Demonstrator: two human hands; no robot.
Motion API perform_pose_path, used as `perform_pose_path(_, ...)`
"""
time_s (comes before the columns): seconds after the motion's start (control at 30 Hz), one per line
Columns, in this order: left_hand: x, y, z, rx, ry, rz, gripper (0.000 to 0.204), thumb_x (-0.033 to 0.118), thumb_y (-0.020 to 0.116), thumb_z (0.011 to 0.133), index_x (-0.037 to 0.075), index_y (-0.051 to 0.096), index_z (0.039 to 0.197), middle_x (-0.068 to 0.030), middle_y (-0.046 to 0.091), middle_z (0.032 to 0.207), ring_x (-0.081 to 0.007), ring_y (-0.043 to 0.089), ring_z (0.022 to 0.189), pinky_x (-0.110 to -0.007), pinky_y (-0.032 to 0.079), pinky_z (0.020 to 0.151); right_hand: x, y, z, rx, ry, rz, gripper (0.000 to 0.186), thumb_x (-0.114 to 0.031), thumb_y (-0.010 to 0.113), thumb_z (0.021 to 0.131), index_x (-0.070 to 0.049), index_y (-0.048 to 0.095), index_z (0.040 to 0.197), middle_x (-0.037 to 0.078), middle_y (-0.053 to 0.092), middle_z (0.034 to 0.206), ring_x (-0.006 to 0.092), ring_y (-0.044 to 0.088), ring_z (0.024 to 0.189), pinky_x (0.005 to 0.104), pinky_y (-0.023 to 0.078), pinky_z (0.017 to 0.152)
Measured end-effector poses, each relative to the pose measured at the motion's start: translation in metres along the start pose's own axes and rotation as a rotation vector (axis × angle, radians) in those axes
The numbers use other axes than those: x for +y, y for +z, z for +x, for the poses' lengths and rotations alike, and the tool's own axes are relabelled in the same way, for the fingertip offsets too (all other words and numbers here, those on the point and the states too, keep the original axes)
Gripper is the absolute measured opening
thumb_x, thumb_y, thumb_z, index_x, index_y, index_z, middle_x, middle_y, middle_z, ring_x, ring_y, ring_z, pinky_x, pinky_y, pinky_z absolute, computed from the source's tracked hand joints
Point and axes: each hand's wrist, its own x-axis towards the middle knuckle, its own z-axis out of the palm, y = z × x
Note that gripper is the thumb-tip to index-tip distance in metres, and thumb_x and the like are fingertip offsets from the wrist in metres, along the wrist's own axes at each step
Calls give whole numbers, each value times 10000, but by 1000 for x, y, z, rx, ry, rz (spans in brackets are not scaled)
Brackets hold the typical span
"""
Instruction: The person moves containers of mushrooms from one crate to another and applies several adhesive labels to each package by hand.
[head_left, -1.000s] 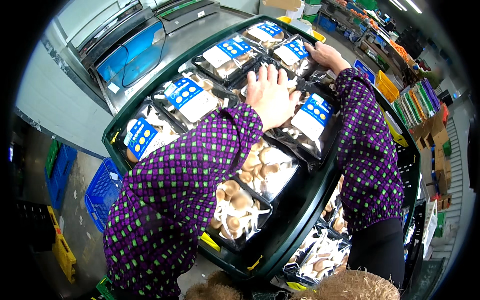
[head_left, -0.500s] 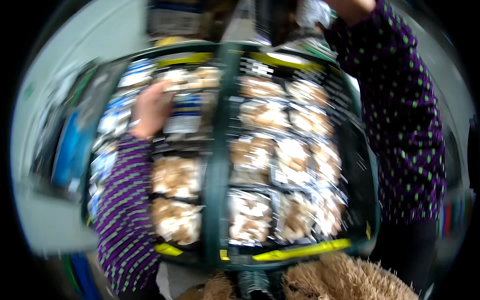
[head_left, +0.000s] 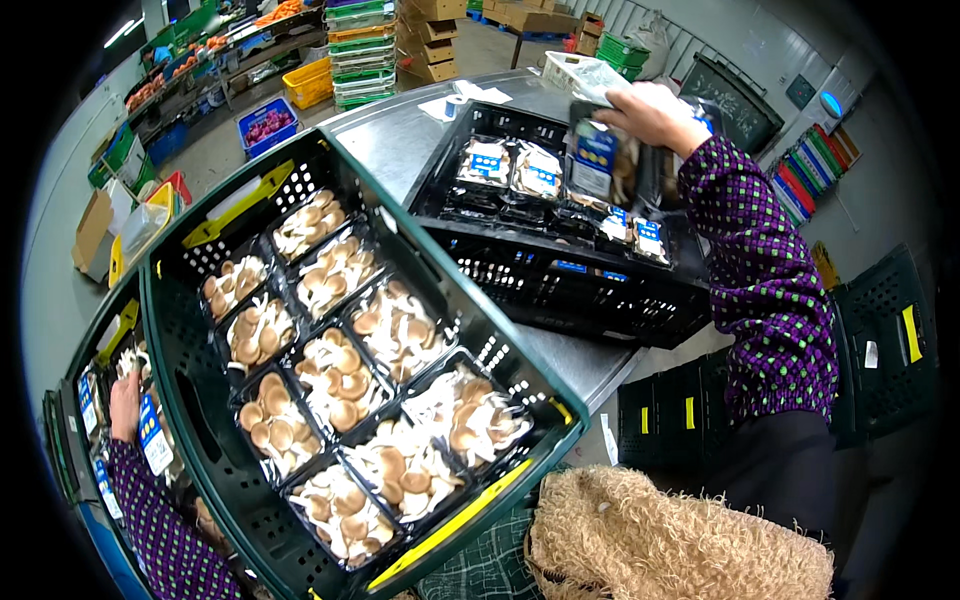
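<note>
My right hand [head_left: 655, 118] is over a black crate [head_left: 580, 290] on the metal table, its fingers closed on the top edge of a blue-labelled mushroom pack [head_left: 595, 165], which is tilted and slightly blurred. More labelled packs [head_left: 485, 162] lie in that crate. At the far left my left hand [head_left: 124, 408] is down inside a green crate, its fingers bent over a mushroom pack [head_left: 130, 362] beside another labelled pack [head_left: 153, 438]. Between the hands a dark green crate [head_left: 400, 205] holds several film-wrapped trays of brown mushrooms [head_left: 340, 380], with no labels showing.
The metal table [head_left: 375, 140] carries a tape roll [head_left: 455, 105] and a white basket [head_left: 580, 75]. Stacked crates [head_left: 360, 55] and cardboard boxes [head_left: 430, 40] stand behind. Dark green crates [head_left: 670, 415] are at the right. A shaggy tan cover [head_left: 680, 540] lies in front of me.
The view has swung right and up, so the crates sit further left and the black crate shows. My right hand now shows with a pack; my left hand remains in the left crate.
</note>
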Motion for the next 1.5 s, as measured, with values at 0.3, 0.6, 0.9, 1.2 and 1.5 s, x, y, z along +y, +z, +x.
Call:
perform_pose_path(0.3,62,-147,-25,232,-559,84,490,442,432,1026,19,669,1096,-118,542,659,-182,485,591,-363,388,579,138,160,-67,-331,100,87,391,-425,643,861,-35,668,856,192,670,849,386,652,843,476,524,727)
perform_pose_path(0.6,308,-322,174,351,-306,-35,364,326,499,1015,39,651,1179,-83,633,838,-139,579,717,-264,449,606,136,295,-68,-128,299,500,412,-442,551,927,-53,685,933,180,679,865,371,653,867,471,518,746)
perform_pose_path(0.9,631,-201,475,-294,383,-829,419,395,551,1001,74,697,775,109,386,495,-42,319,405,-271,257,376,143,270,-106,-73,391,241,391,-486,541,920,-148,683,1054,98,652,1053,290,575,1064,480,408,859)
perform_pose_path(1.2,718,-14,492,-456,256,-200,628,573,477,946,15,732,813,-215,692,825,-360,677,796,-445,525,757,108,315,-124,-95,586,382,647,-562,479,928,-1,601,1224,189,620,1174,338,549,1128,484,334,1000)
perform_pose_path(1.5,648,-73,489,-239,167,-373,464,498,535,936,82,742,927,-155,704,850,-343,674,832,-432,529,751,9,204,-104,-321,162,1222,424,-403,582,943,13,653,897,179,663,797,250,659,712,380,501,627)
